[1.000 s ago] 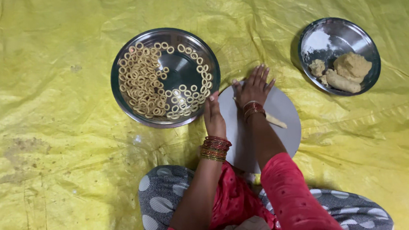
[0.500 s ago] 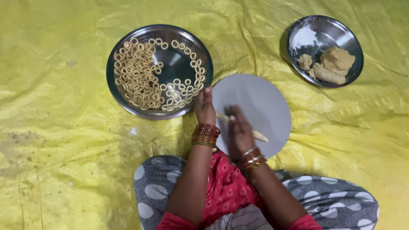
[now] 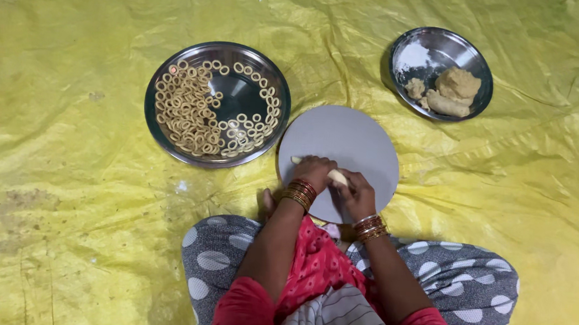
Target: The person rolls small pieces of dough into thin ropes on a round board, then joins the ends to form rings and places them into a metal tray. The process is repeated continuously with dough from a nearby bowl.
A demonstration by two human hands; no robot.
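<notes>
A round grey board (image 3: 346,136) lies on the yellow sheet in front of my crossed legs. On its near part both hands press on a thin pale roll of dough (image 3: 337,176). My left hand (image 3: 313,170) covers the roll's left part, whose tip pokes out at the left. My right hand (image 3: 356,193) rests over the right end. Both wrists carry red and gold bangles. Left of the board stands a steel plate (image 3: 239,98) holding several small dough rings (image 3: 191,115).
A steel bowl (image 3: 433,50) at the upper right holds lumps of dough (image 3: 456,84) and a dusting of flour. A crinkled yellow plastic sheet (image 3: 65,167) covers the floor all around. My knees in grey dotted cloth fill the bottom edge.
Both hands have drawn back from the far edge of the board to its near part, rolling the dough strip under the palms. The view has shifted slightly.
</notes>
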